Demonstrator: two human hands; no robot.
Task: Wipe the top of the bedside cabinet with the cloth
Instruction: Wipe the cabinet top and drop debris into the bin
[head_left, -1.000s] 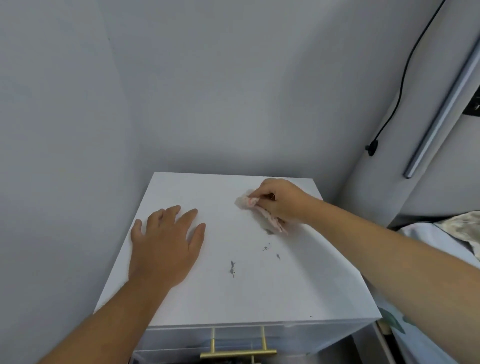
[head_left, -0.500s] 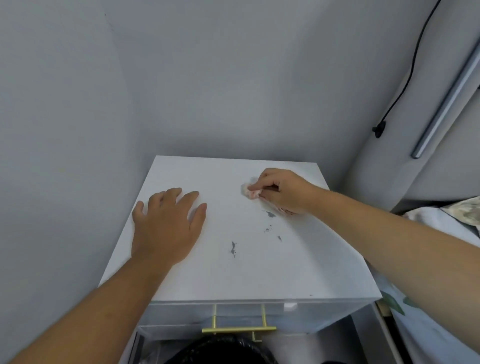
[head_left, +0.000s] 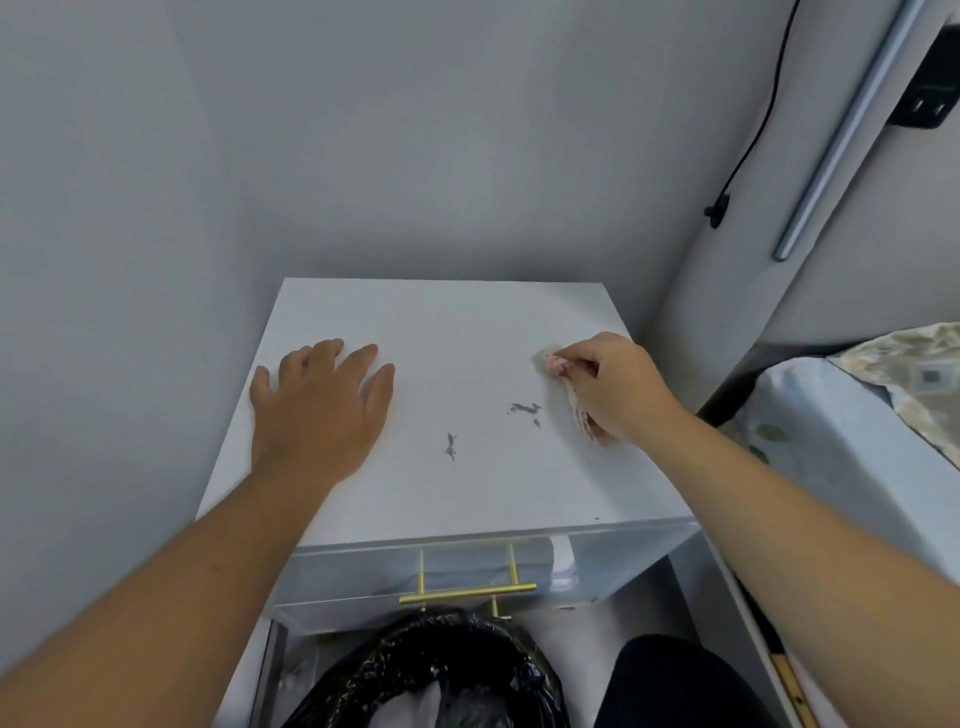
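The white bedside cabinet (head_left: 441, 322) stands in a corner, its flat top facing me. My right hand (head_left: 618, 389) presses a small crumpled pink-white cloth (head_left: 550, 364) against the top near the right edge; most of the cloth is hidden under the fingers. Dark smudges (head_left: 524, 409) lie just left of that hand, and another dark smudge (head_left: 450, 447) sits nearer the middle. My left hand (head_left: 322, 405) rests flat on the left part of the top, fingers spread, holding nothing.
Grey walls close in behind and to the left. A bin lined with a black bag (head_left: 431, 675) sits below the drawer's gold handle (head_left: 467, 592). A bed with a patterned pillow (head_left: 914, 384) is at right, a black cable (head_left: 748, 140) hanging above it.
My right hand has slid the cloth rightward toward the cabinet's right edge, uncovering more of the dark smudges. The view has tilted down, bringing the bin into sight. My left hand stays flat.
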